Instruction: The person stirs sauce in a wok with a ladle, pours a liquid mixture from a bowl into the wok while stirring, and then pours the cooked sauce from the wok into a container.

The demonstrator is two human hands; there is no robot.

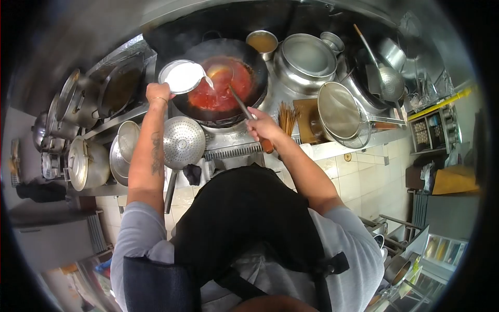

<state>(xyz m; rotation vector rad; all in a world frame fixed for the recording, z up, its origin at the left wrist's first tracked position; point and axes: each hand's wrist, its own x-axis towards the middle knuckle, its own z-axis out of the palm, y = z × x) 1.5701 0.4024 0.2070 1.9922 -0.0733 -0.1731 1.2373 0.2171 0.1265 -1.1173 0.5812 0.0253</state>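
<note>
Left hand (158, 92) gripped a bowl (182, 92), white liquid (183, 76) spilled over red sauce (210, 99) in a wok (205, 50), right hand (262, 125) gripped a ladle (238, 100)

Wok's left rim: the left hand (158, 95) and a round steel bowl (187, 91) of white liquid are blocking the broad black wok (221, 46).
Wok's near-right rim: the right hand (262, 126) and a wooden-handled metal ladle (240, 102) are slanting across.
Between hands: a gap is lying open above the near rim.
Skimmer side: a round perforated silver skimmer (184, 143) is bounding it, near left.
Strainer side: thin brown sticks (287, 119) and a round wire-mesh strainer (339, 110) are crowding the right.
</note>
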